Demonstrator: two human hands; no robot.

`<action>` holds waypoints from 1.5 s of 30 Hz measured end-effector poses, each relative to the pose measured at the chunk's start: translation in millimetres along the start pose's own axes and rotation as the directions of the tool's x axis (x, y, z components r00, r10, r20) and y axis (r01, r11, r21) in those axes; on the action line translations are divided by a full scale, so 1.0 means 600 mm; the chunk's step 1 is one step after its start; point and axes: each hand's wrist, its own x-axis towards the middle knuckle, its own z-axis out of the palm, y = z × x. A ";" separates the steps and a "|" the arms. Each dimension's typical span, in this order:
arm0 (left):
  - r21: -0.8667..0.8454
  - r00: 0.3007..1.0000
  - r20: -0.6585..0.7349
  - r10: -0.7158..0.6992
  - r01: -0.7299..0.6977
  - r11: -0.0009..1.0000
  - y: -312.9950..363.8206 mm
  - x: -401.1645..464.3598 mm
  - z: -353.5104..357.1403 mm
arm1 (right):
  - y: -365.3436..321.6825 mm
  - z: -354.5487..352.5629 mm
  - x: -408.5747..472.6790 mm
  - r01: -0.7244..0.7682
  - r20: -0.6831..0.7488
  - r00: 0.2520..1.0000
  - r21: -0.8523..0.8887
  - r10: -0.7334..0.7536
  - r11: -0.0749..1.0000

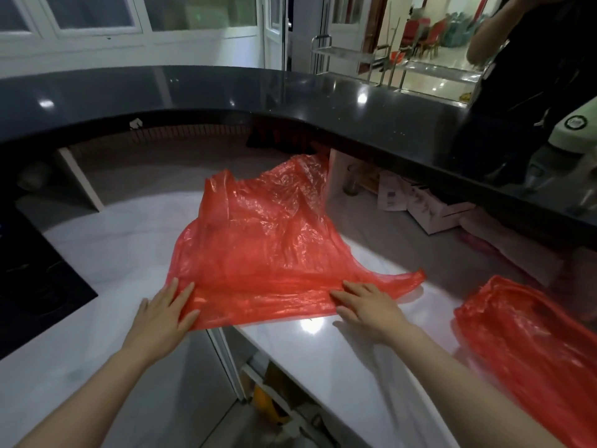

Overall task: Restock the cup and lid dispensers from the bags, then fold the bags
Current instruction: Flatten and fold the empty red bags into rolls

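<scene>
A red plastic bag [268,247] is spread out on the white counter [129,240], crumpled and raised toward its far end, where it reaches up against the underside edge of the black upper ledge [290,101]. Its near edge is laid flatter on the counter, and one loose corner trails off to the right. The left hand [164,313] is placed on the near left corner of the bag, fingers straight and held fairly close together, pressed flat on the plastic with the thumb at the bag's edge. The right hand [365,303] is laid on the near right part of the bag, fingers straight and slightly spread, pointing left across the plastic; nothing is gripped by either hand. A second red bag [529,347] is seen lying bunched on the counter at the right, well apart from the first. Under the ledge, white boxes [429,208] are stored to the right. A dark panel [35,276] is set into the counter at the far left. Beyond the ledge, a person in dark clothing [529,59] is partly seen at the upper right, and red chairs [423,33] are visible in the room behind.
</scene>
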 end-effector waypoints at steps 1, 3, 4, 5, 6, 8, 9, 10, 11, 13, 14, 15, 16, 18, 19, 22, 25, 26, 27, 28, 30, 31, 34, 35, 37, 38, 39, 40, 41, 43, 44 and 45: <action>-0.047 0.997 -0.076 0.001 -0.005 0.999 0.007 -0.004 -0.010 | -0.004 -0.014 0.003 0.013 -0.064 0.998 0.000 -0.013 1.000; -0.125 0.962 -0.273 -0.019 -0.016 0.992 0.020 -0.009 -0.030 | -0.013 -0.043 0.013 0.038 -0.258 0.966 0.003 -0.036 0.999; -0.149 0.938 -0.344 -0.048 -0.004 0.989 0.024 -0.007 -0.039 | -0.017 -0.056 0.019 0.051 -0.354 0.935 0.041 -0.033 0.998; -0.174 0.919 -0.386 -0.079 0.011 0.985 0.028 -0.002 -0.048 | -0.021 -0.068 0.026 0.073 -0.433 0.901 0.095 -0.025 0.993; -0.205 0.907 -0.409 -0.101 0.017 0.979 0.029 0.005 -0.057 | -0.027 -0.079 0.034 0.099 -0.493 0.870 0.150 -0.013 0.984; -0.278 0.889 -0.440 -0.123 -0.004 0.961 0.034 0.028 -0.078 | -0.037 -0.101 0.052 0.124 -0.542 0.840 0.239 0.026 0.963; -0.314 0.880 -0.455 -0.134 -0.018 0.949 0.037 0.042 -0.089 | -0.042 -0.111 0.063 0.125 -0.544 0.838 0.259 0.038 0.958; -0.349 0.871 -0.467 -0.150 -0.026 0.937 0.039 0.058 -0.100 | -0.045 -0.119 0.074 0.121 -0.541 0.840 0.264 0.043 0.957; -0.383 0.863 -0.477 -0.168 -0.032 0.923 0.041 0.075 -0.110 | -0.047 -0.126 0.085 0.114 -0.533 0.845 0.261 0.045 0.959; -0.438 0.856 -0.483 -0.187 -0.051 0.898 0.042 0.112 -0.128 | -0.053 -0.136 0.105 0.089 -0.507 0.860 0.261 0.058 0.961; -0.458 0.858 -0.478 -0.186 -0.063 0.887 0.042 0.130 -0.134 | -0.057 -0.140 0.114 0.079 -0.493 0.868 0.271 0.068 0.959; -0.475 0.864 -0.470 -0.179 -0.077 0.877 0.042 0.149 -0.140 | -0.061 -0.143 0.123 0.069 -0.478 0.875 0.280 0.077 0.958; -0.492 0.871 -0.460 -0.172 -0.088 0.866 0.043 0.168 -0.146 | -0.064 -0.148 0.132 0.057 -0.461 0.883 0.282 0.083 0.958; -0.529 0.886 -0.431 -0.170 -0.096 0.843 0.043 0.208 -0.158 | -0.066 -0.159 0.153 0.029 -0.433 0.896 0.271 0.095 0.962; -0.551 0.893 -0.414 -0.177 -0.092 0.829 0.043 0.229 -0.165 | -0.065 -0.166 0.166 0.016 -0.427 0.898 0.267 0.104 0.964; -0.616 0.921 -0.344 -0.185 -0.072 0.784 0.041 0.291 -0.183 | -0.066 -0.188 0.210 -0.012 -0.435 0.891 0.264 0.130 0.965; -0.674 0.951 -0.257 -0.175 -0.047 0.737 0.035 0.345 -0.186 | -0.072 -0.204 0.264 -0.008 -0.460 0.877 0.274 0.138 0.962; -0.683 0.957 -0.235 -0.170 -0.039 0.729 0.031 0.361 -0.183 | -0.075 -0.207 0.284 -0.002 -0.467 0.872 0.293 0.145 0.956; -0.678 0.961 -0.221 -0.164 -0.030 0.735 0.027 0.375 -0.179 | -0.079 -0.211 0.303 0.007 -0.475 0.866 0.324 0.156 0.946; -0.666 0.965 -0.206 -0.161 -0.018 0.746 0.024 0.386 -0.173 | -0.083 -0.215 0.320 0.019 -0.487 0.857 0.353 0.167 0.935; -0.672 0.973 -0.166 -0.162 0.008 0.740 0.018 0.401 -0.159 | -0.088 -0.222 0.354 0.027 -0.511 0.843 0.352 0.168 0.936; -0.696 0.978 -0.138 -0.157 0.017 0.718 0.016 0.405 -0.153 | -0.090 -0.226 0.368 0.010 -0.504 0.848 0.325 0.165 0.946; -0.799 0.991 -0.070 -0.113 0.013 0.601 0.012 0.415 -0.143 | -0.091 -0.243 0.405 -0.033 -0.438 0.890 0.211 0.125 0.977; -0.836 0.993 -0.044 -0.112 0.025 0.548 0.012 0.414 -0.143 | -0.089 -0.247 0.414 -0.035 -0.398 0.912 0.173 0.102 0.984; -0.879 0.989 -0.018 -0.145 0.054 0.474 0.012 0.411 -0.142 | -0.086 -0.253 0.427 -0.025 -0.301 0.952 0.131 0.064 0.991; -0.875 0.984 -0.037 -0.172 0.051 0.481 0.011 0.409 -0.142 | -0.085 -0.254 0.431 -0.017 -0.265 0.963 0.131 0.052 0.991; -0.863 0.979 -0.064 -0.192 0.042 0.503 0.012 0.407 -0.141 | -0.082 -0.254 0.432 -0.009 -0.247 0.968 0.141 0.044 0.990; -0.852 0.977 -0.084 -0.198 0.033 0.522 0.012 0.406 -0.139 | -0.080 -0.253 0.433 0.002 -0.241 0.970 0.148 0.035 0.989; -0.841 0.978 -0.090 -0.187 0.026 0.541 0.013 0.406 -0.137 | -0.079 -0.252 0.432 0.015 -0.241 0.970 0.142 0.020 0.990; -0.803 0.982 -0.098 -0.161 0.018 0.595 0.016 0.406 -0.132 | -0.076 -0.248 0.428 0.037 -0.249 0.968 0.090 -0.013 0.995; -0.794 0.981 -0.103 -0.166 0.019 0.608 0.018 0.406 -0.130 | -0.075 -0.247 0.424 0.042 -0.260 0.965 0.060 -0.025 0.997; -0.795 0.976 -0.115 -0.184 0.021 0.607 0.020 0.407 -0.130 | -0.072 -0.247 0.419 0.042 -0.272 0.962 0.043 -0.028 0.998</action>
